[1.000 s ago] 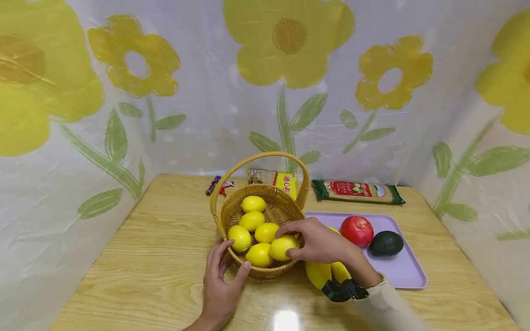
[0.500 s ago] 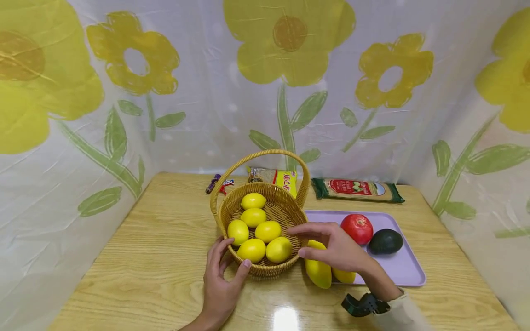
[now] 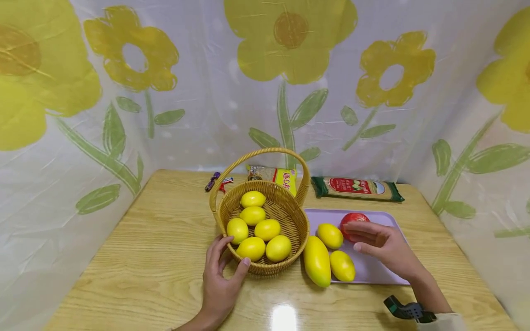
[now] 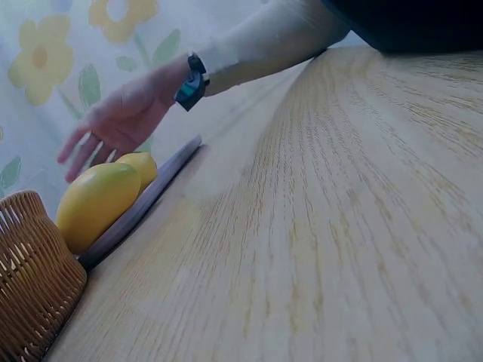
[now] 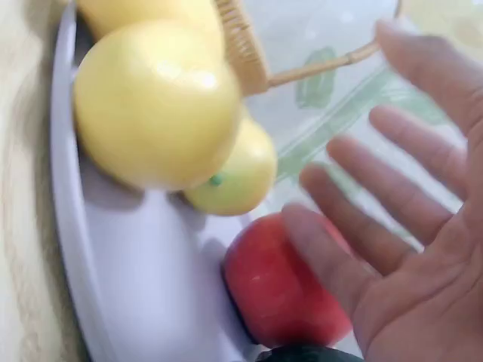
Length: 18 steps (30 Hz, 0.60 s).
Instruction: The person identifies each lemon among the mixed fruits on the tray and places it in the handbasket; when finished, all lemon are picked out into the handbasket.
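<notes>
A round wicker basket [image 3: 285, 207] with a tall arched handle holds several lemons [image 3: 267, 230]. My left hand [image 3: 221, 285] grips its near-left rim, fingertips over the edge and thumb at the front. To the right, my right hand [image 3: 385, 246] is over the lilac tray [image 3: 372, 276], fingers extended and holding nothing. It partly covers a red pomegranate [image 3: 354, 220]. Two lemons [image 3: 342, 266] lie on the tray, and a mango [image 3: 317, 262] lies along its left edge beside the basket. The right wrist view shows the palm [image 5: 430, 309] with spread fingers near the pomegranate [image 5: 279, 279].
Behind the basket lie a yellow-labelled food packet [image 3: 285, 179] and small wrapped sweets [image 3: 212, 182]. A long noodle packet [image 3: 356, 189] with green ends is at the back right. Flower-printed curtains [image 3: 198, 124] enclose the wooden table [image 3: 165, 239].
My right hand let go of a lemon in the basket and moved right over the tray, uncovering the mango and two lemons and hiding the avocado. My left hand stayed at the rim.
</notes>
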Each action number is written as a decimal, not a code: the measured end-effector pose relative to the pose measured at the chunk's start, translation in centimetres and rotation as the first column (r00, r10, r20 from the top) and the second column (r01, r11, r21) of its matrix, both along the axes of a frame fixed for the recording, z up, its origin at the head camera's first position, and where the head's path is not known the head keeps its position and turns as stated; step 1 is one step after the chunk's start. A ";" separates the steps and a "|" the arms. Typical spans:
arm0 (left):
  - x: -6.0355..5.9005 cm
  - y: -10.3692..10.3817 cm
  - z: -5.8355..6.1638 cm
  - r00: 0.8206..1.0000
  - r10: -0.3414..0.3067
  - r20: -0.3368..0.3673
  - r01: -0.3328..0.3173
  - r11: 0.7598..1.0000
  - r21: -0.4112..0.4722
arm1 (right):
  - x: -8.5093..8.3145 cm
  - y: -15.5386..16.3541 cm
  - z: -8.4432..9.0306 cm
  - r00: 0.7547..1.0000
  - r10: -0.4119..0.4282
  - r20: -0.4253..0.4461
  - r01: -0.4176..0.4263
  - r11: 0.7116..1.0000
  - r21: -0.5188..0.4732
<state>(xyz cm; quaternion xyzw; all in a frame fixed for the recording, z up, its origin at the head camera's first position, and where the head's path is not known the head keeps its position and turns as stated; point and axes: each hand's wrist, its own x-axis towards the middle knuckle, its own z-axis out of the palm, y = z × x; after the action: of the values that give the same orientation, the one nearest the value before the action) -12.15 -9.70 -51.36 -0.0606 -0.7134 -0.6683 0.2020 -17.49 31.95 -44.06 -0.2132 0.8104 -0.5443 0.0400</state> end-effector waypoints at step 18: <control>0.0 0.1 0.1 1.000 0.005 0.007 -0.005 1.000 -0.001 | -2.3 -5.4 -2.5 0.970 -0.206 -0.129 0.235 0.933 0.274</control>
<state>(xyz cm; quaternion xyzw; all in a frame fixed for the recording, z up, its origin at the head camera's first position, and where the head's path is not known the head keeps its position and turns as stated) -12.19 -9.57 -51.29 -0.0566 -0.7145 -0.6677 0.2011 -19.82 26.50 -46.58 -0.1394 0.9005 -0.4107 -0.0307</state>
